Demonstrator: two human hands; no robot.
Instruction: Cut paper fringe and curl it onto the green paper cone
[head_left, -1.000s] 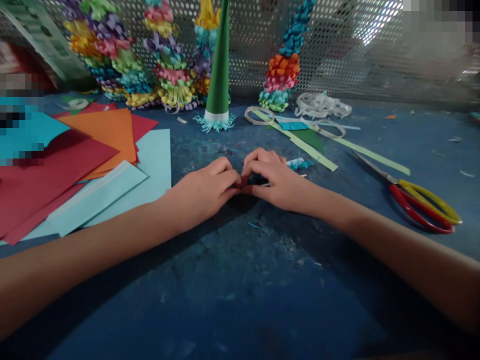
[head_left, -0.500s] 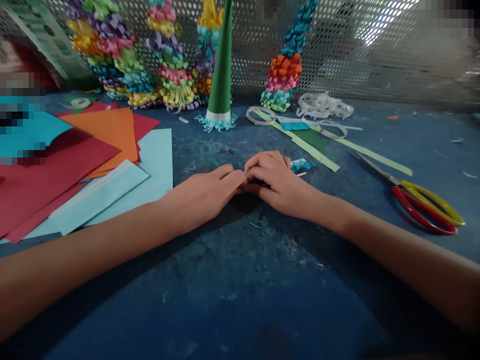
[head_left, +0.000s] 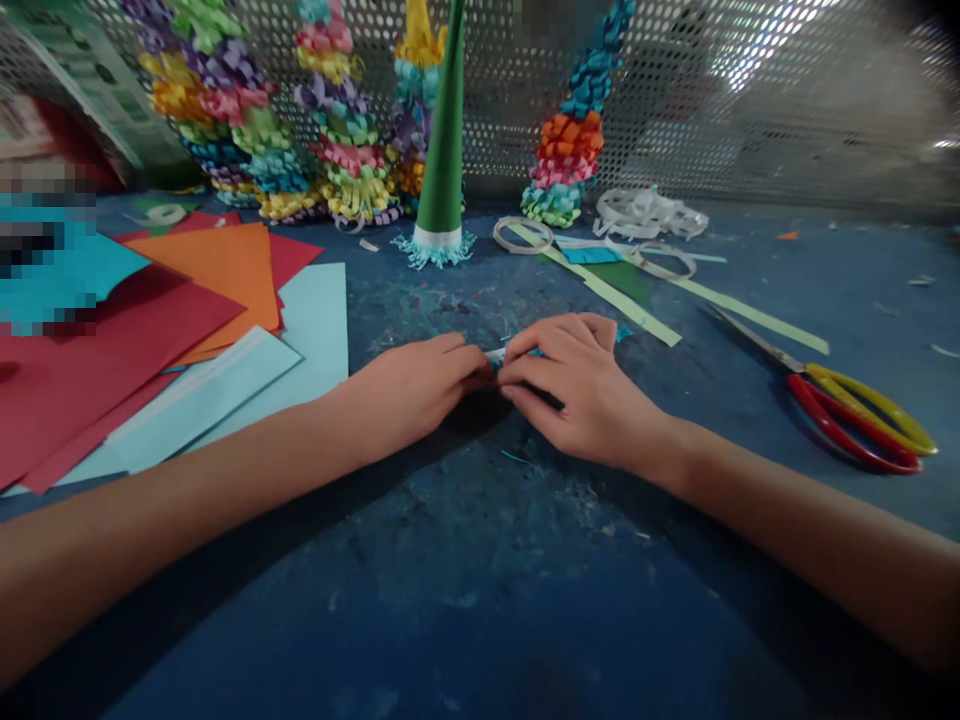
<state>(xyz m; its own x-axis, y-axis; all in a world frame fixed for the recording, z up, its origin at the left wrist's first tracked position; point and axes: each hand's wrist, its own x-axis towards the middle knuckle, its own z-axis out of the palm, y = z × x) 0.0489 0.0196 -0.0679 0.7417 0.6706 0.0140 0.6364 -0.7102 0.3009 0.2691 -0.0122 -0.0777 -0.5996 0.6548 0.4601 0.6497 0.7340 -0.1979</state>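
Note:
My left hand [head_left: 416, 395] and my right hand [head_left: 574, 385] meet at the middle of the blue table. Their fingers are closed on a blue-and-white fringed paper strip [head_left: 495, 355]. Most of that strip is hidden behind my fingers. A bit of white shows between the fingertips, and blue fringe sticks out past the right hand's knuckles. Beyond the hands stands a tall green paper cone [head_left: 441, 160] with a white band and light blue fringe around its base.
Red, orange and light blue paper sheets [head_left: 315, 330] overlap at the left, with a folded light blue piece [head_left: 214, 395] on top. Scissors [head_left: 847, 410] with red and yellow handles lie right. Pale green strips [head_left: 634, 308] and tape rings [head_left: 523, 235] lie farther back. Curled-paper cones [head_left: 568, 150] line a perforated metal panel [head_left: 495, 100].
My right hand has shifted slightly right and nearer to me. A white bit of the strip now shows between the hands, while less fringe shows beyond the right hand.

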